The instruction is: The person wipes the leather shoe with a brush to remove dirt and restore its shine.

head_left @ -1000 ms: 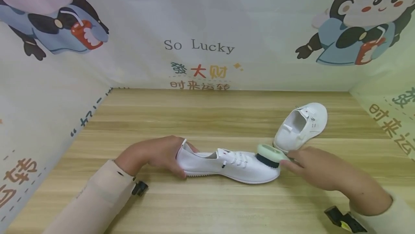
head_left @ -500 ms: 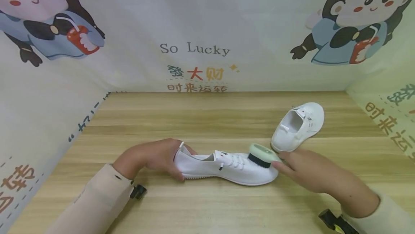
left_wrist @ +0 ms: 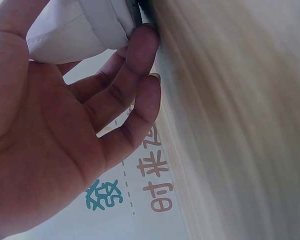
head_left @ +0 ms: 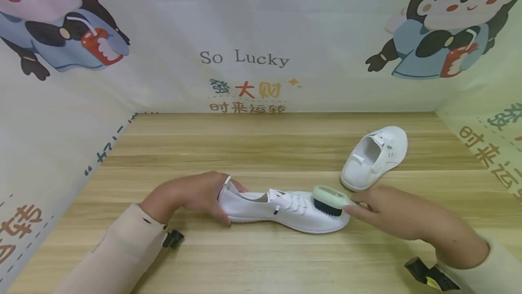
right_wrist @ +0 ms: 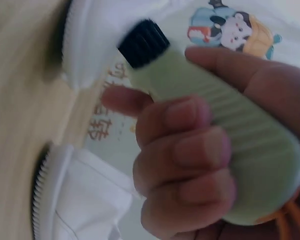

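Note:
A white lace-up shoe (head_left: pixel 253 208) lies sole-down on the wooden table, its toe pointing right. My left hand (head_left: pixel 205 196) grips it by the heel, thumb on the near side and fingers behind; in the left wrist view the fingers (left_wrist: pixel 125 75) bend around the heel. In my right hand (head_left: pixel 391 210) is a pale green brush (head_left: pixel 332 196) with dark bristles, and its bristles rest on the top of the shoe's toe. The right wrist view shows several fingers curled round the ribbed brush handle (right_wrist: pixel 250 145), from which an orange cord hangs.
A second white shoe (head_left: pixel 375 156) stands behind the right hand, turned diagonally with its toe to the back right. Printed cloth walls (head_left: pixel 171 58) enclose the wood-grain table (head_left: pixel 244 149) at the back and both sides.
The brush has moved from the toe's tip a little left along the shoe, then slightly toward the near side. The left hand keeps its hold on the heel.

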`<act>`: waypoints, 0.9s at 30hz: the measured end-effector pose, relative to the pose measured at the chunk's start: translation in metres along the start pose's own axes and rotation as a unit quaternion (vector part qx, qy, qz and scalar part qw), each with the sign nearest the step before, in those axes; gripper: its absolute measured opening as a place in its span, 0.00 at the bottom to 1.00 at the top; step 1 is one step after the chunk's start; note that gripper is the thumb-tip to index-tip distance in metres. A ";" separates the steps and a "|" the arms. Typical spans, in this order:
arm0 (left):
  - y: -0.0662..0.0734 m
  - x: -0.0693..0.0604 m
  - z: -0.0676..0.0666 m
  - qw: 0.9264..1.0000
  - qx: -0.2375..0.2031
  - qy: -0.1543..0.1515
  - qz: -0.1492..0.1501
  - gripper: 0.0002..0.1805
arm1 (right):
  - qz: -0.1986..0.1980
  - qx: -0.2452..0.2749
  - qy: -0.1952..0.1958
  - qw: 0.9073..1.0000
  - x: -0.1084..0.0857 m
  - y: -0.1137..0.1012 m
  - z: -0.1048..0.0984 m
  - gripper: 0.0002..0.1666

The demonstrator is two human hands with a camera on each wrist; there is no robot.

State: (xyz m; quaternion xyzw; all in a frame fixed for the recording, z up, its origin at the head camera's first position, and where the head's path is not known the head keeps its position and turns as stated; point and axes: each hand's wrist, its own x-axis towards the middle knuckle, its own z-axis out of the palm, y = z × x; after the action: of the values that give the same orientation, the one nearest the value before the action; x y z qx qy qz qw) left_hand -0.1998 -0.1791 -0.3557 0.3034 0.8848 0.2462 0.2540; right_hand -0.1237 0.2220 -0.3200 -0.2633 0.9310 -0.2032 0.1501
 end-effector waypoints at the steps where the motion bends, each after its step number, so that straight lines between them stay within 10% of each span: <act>1: 0.000 0.000 0.000 1.000 -0.001 0.000 0.000 0.35 | 0.004 -0.010 0.006 1.000 0.002 -0.002 0.002 0.20; 27: 0.004 -0.002 -0.001 1.000 -0.002 0.003 -0.002 0.35 | 0.038 -0.079 0.047 0.995 0.003 -0.003 0.011 0.17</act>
State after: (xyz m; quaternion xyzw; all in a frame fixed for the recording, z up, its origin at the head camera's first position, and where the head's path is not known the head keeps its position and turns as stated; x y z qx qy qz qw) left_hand -0.1968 -0.1779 -0.3521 0.3001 0.8856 0.2484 0.2530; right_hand -0.1210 0.2148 -0.3283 -0.2291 0.9595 -0.1349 0.0928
